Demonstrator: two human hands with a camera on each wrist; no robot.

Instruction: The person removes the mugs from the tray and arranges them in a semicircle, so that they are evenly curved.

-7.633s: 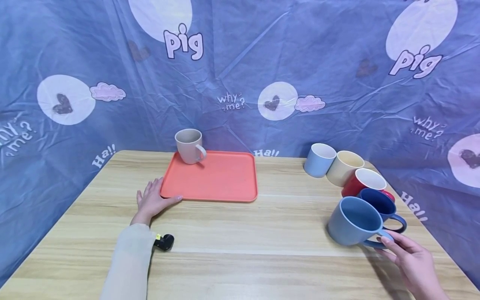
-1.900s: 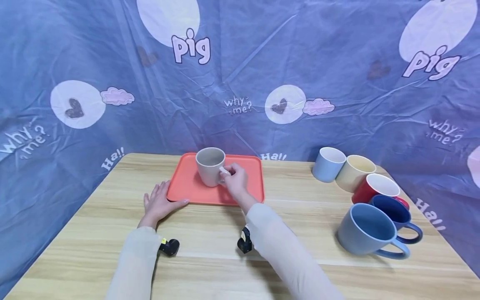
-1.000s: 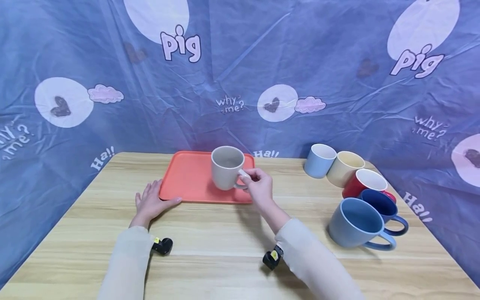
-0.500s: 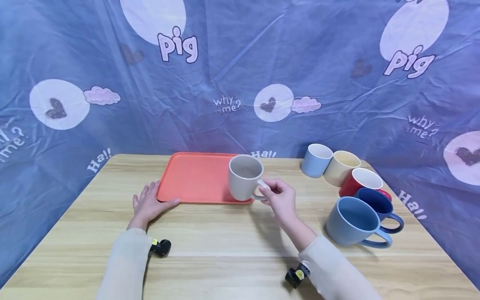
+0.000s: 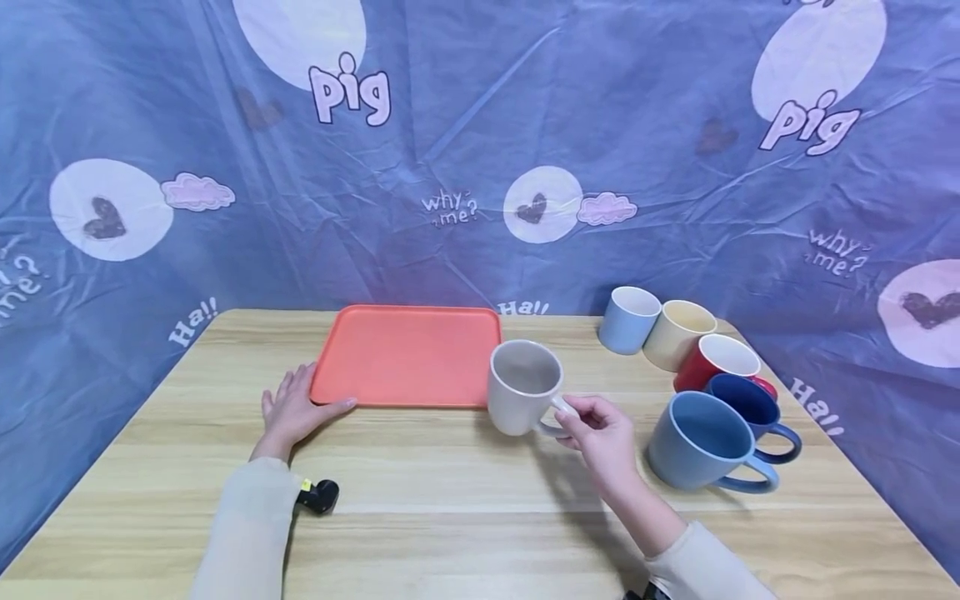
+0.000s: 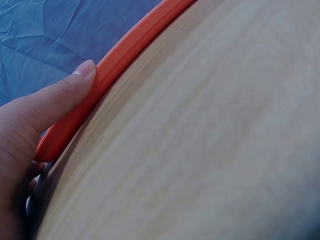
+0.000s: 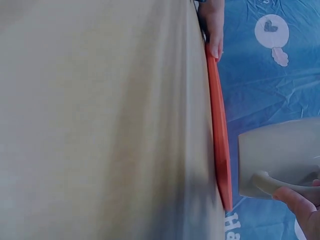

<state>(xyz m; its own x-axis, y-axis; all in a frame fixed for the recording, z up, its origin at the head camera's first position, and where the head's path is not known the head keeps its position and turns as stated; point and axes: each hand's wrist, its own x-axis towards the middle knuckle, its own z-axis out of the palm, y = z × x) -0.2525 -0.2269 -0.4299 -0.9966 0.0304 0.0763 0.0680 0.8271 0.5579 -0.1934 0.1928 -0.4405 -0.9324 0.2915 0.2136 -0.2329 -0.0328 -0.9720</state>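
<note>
My right hand [image 5: 602,440] pinches the handle of a light grey mug [image 5: 517,404], held upright in the air just off the front right corner of the orange-red tray [image 5: 408,354]. In the right wrist view a gap separates the grey mug [image 7: 280,157] from the tabletop. My left hand [image 5: 294,410] rests at the tray's front left corner, fingers spread along the left side. Its thumb [image 6: 65,95] lies straight against the tray's front edge in the left wrist view; the other fingers are mostly hidden there. The tray's surface shows bare in the head view.
At the right stands a curved row of mugs: light blue [image 5: 630,321], cream [image 5: 678,335], red [image 5: 693,367], dark blue [image 5: 738,400] and grey-blue [image 5: 697,442]. The wooden table [image 5: 420,517] meets a blue printed cloth [image 5: 450,125] behind.
The grey mug went from the tray's back left to its middle, then rightward and toward me, off the tray. Earlier my right hand held the grey-blue mug's handle. My left hand stayed at the tray.
</note>
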